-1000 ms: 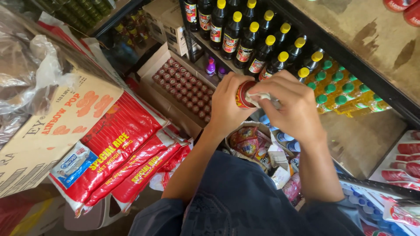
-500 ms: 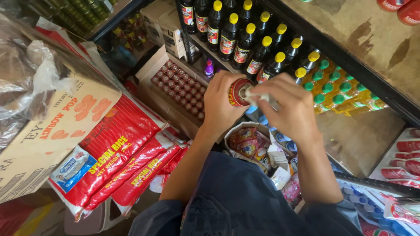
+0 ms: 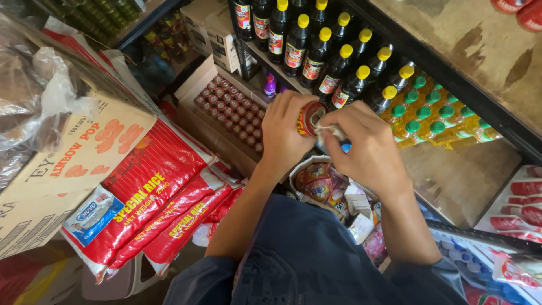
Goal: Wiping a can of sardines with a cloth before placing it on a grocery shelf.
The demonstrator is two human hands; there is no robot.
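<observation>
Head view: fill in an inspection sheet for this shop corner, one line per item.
Surface: wooden shelf, bare boards beside the bottles.
Job's things: small red can in the left hand; white cloth pinched in the right hand against the can.
Clutter: red rice bags stacked at left, cardboard box, open carton of small cans, packets in a bag below the hands.
Grippers: both hands closed, touching at the can.
Cables: nothing seen.
Surroundings: dark yellow-capped bottles, green-capped oil bottles.
</observation>
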